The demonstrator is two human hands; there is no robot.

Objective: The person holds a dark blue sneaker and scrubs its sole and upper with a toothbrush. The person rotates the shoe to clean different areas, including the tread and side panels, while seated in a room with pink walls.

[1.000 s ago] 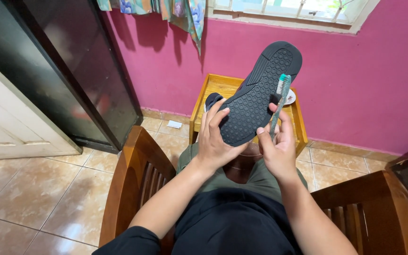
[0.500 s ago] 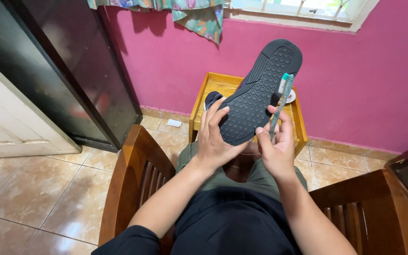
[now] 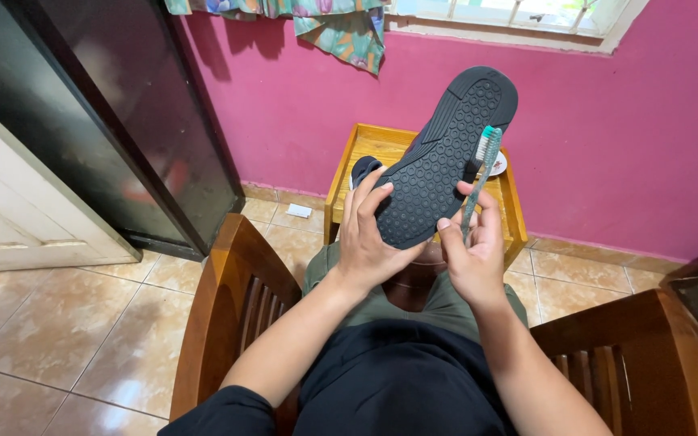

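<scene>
While I look down from the head view, my left hand (image 3: pixel 369 242) is wrapped around the heel end of a dark shoe (image 3: pixel 446 157), fingers spread across the studded sole and thumb tucked behind, so the shoe stands tilted up with its tread turned toward me. That hold keeps the whole sole open to view and steady, raised above my lap rather than resting on anything.

My right hand (image 3: pixel 470 258) is closed in a narrow pinch on the clear handle of a toothbrush (image 3: pixel 478 178), held nearly upright. Its teal and white bristle head sits against the right edge of the sole near the toe end; from here I judge it touching or just beside the rubber, though I cannot tell how firmly. Gripping low on the handle lets the head reach the far part of the tread.

Just beyond the shoe stands a small yellow wooden bench (image 3: pixel 349 165) against the pink wall (image 3: pixel 607 145), with a small white dish partly hidden behind the brush. Near me, brown wooden chair arms (image 3: pixel 228 282) flank both sides, and tan tiled floor (image 3: pixel 58 323) spreads to the left.
</scene>
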